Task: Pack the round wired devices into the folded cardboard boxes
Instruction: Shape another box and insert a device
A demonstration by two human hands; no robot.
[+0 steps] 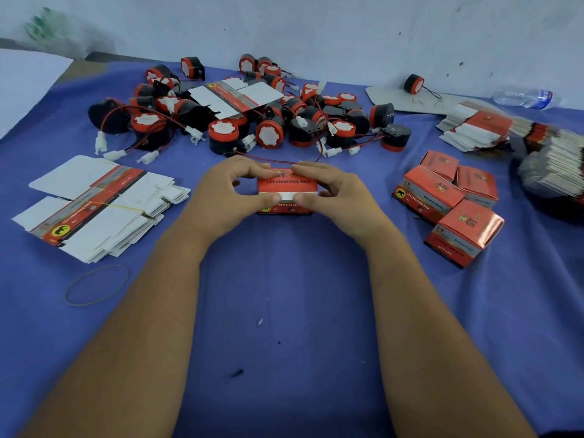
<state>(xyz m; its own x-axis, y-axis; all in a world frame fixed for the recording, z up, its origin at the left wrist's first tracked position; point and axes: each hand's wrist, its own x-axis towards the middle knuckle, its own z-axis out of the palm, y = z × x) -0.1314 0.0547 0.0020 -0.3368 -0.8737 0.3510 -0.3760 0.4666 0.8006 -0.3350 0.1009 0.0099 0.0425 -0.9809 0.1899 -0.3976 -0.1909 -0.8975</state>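
Note:
A red cardboard box [287, 186] sits at the middle of the blue table, held from both sides. My left hand [230, 194] pinches its left end, thumb on the near white flap and fingers on the far top edge. My right hand [331, 192] pinches the right end the same way. Behind the box lies a heap of round black-and-red wired devices [271, 128] with white plugs. What is inside the held box is hidden.
A banded stack of flat box blanks [94, 207] lies at the left, one blank [240, 96] on the heap. Several closed boxes [448, 203] stand at the right, more blank stacks [480, 128] behind. A rubber band [96, 284] lies near left. A water bottle [524, 98] lies far right.

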